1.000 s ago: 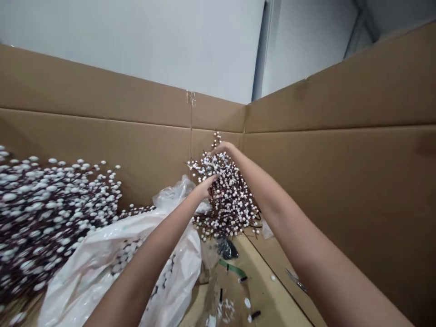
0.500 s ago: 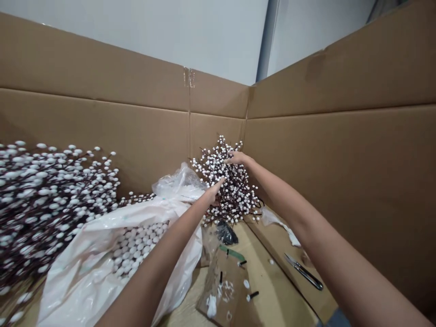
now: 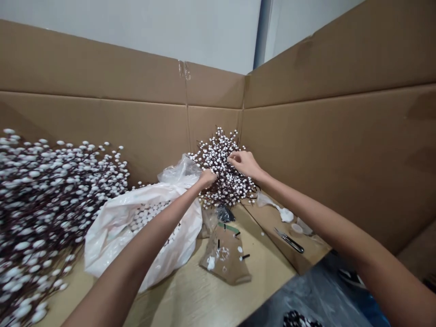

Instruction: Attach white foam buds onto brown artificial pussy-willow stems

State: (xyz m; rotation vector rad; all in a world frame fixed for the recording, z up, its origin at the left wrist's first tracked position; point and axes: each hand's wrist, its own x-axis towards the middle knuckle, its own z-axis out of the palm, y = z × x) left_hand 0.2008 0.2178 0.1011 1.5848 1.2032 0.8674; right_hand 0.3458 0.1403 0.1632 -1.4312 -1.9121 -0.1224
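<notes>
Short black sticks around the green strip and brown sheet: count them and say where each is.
4: top stick at the green strip; second stick by its right end; left stick below it; lowest stick at the brown sheet's right edge. Others may be hidden.

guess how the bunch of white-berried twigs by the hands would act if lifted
The bunch would probably be springy rather than limp, as its thin dark stems splay outward. It may snag when lifted, since the stems crowd together. It is likely light for its spread, being mostly slim stems and small white berries.
</notes>
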